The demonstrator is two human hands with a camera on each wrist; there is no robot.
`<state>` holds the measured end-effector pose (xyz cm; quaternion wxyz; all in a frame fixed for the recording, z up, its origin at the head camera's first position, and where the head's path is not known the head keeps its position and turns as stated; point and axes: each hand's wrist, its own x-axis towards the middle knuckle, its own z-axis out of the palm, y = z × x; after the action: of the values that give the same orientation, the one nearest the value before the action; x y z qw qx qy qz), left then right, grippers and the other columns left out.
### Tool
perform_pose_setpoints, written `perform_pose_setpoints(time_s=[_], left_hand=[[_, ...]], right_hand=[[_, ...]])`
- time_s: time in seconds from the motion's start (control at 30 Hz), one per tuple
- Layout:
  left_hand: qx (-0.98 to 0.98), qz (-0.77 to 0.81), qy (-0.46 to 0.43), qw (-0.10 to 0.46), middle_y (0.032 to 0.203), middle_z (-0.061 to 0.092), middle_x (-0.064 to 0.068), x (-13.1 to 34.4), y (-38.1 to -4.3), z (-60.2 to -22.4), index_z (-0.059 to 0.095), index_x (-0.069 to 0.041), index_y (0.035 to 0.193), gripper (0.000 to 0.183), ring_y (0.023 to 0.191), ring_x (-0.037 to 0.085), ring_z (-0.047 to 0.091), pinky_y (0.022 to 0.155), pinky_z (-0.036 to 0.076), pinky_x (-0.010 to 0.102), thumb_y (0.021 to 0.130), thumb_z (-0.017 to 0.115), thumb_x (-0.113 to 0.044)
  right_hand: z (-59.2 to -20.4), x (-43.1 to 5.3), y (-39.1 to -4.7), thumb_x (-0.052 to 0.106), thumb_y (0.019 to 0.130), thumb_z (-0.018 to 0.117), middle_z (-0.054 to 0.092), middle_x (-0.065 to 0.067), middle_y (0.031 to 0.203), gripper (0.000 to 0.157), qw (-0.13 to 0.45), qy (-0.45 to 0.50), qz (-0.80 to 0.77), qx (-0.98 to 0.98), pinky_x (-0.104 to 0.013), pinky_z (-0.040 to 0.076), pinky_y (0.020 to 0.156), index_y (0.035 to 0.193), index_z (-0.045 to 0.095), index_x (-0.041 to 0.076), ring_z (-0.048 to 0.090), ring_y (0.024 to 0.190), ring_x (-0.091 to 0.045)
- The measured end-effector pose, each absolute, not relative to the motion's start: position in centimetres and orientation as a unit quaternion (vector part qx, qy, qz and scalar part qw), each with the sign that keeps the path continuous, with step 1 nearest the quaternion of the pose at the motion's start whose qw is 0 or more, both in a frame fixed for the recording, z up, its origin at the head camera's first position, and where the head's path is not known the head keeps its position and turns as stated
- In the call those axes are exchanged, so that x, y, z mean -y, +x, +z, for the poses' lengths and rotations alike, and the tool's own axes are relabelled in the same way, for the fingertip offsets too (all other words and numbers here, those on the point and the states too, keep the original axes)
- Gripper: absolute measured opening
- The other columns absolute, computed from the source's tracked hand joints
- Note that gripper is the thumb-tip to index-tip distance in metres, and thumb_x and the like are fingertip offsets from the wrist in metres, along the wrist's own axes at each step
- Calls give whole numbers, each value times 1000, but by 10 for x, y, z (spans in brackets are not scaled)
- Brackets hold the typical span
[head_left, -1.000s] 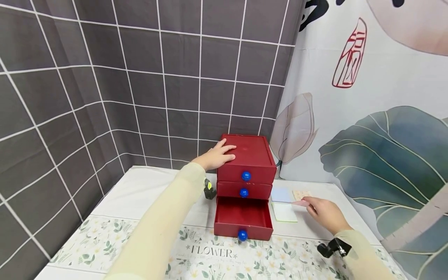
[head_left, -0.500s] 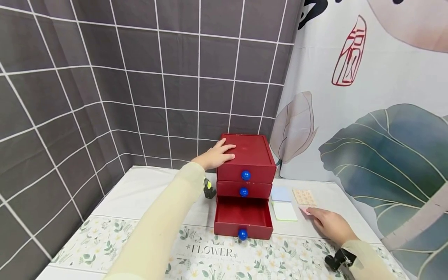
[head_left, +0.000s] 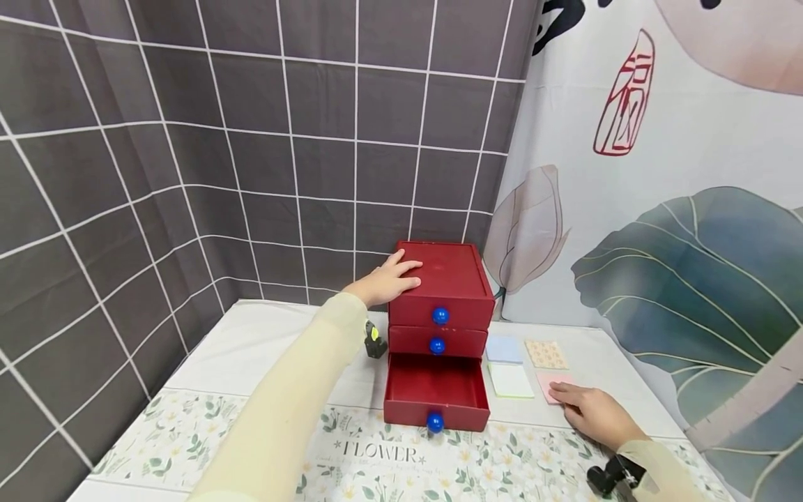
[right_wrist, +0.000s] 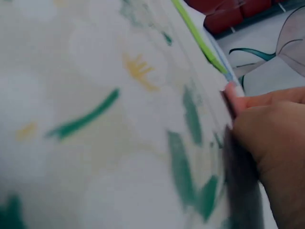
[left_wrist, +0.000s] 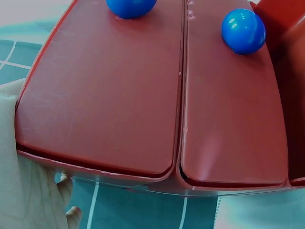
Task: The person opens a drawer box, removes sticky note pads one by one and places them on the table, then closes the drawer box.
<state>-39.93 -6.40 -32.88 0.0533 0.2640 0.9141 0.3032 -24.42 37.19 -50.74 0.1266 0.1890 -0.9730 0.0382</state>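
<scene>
My left hand (head_left: 384, 280) rests with spread fingers on top of the red drawer cabinet (head_left: 448, 268), at its left edge. In the left wrist view, part of that hand and two fingertips show past the cabinet's side. The bottom drawer (head_left: 433, 383) is pulled out; its visible inside holds nothing. My right hand (head_left: 596, 415) touches a pink sticky note pad (head_left: 552, 382), which lies flat, its near right part hidden under the fingers. Beside it lie a patterned pad (head_left: 546, 354), a blue pad (head_left: 504, 348) and a white pad with a green edge (head_left: 511, 380).
The upper two drawers are closed, each with a blue round knob (head_left: 440, 316). A flower-printed cloth (head_left: 376, 460) covers the front of the table. A dark grid curtain (head_left: 314, 167) hangs behind, and a painted white curtain (head_left: 564, 125) hangs at the right.
My right hand has brought the pink pad right and toward me, and laid it flat below the patterned pad. The left hand has stayed on the cabinet.
</scene>
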Motion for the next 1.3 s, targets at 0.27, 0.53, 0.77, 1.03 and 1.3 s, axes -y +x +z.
perform_pose_setpoints(time_s=[0.27,0.53,0.77,1.03,1.3], left_hand=[[-912,308,266,53,170,5,6,63,-399,-328,39,-26,157,59,152,42,13,119,19,62,102,50,-42],[-913,306,267,48,170,6,6,61,-401,-333,40,-26,157,58,152,41,14,118,20,62,102,50,-41],[-913,305,267,43,170,7,7,62,-400,-331,40,-25,156,57,152,42,15,118,21,61,102,51,-40],[-912,308,268,43,170,8,8,62,-399,-331,41,-24,156,57,152,41,17,118,23,61,102,51,-39],[-911,311,269,40,170,8,8,62,-401,-331,42,-24,156,57,151,41,18,118,23,60,101,52,-39]], right_hand=[[-494,-364,-251,16,88,73,73,-7,116,21,155,221,24,962,-50,54,92,106,80,8,68,109,-30],[-463,-314,-253,16,89,65,74,3,85,15,371,319,52,871,-32,52,57,99,76,14,62,64,-6],[-441,-254,-246,30,106,40,73,6,79,37,405,439,77,798,-21,47,48,103,74,15,59,54,-5],[-450,-200,-228,21,99,57,71,13,76,19,319,511,101,792,-8,42,53,109,73,18,55,53,2],[-480,-166,-215,26,87,78,65,15,70,29,203,457,84,862,-12,39,53,116,72,22,49,55,5]])
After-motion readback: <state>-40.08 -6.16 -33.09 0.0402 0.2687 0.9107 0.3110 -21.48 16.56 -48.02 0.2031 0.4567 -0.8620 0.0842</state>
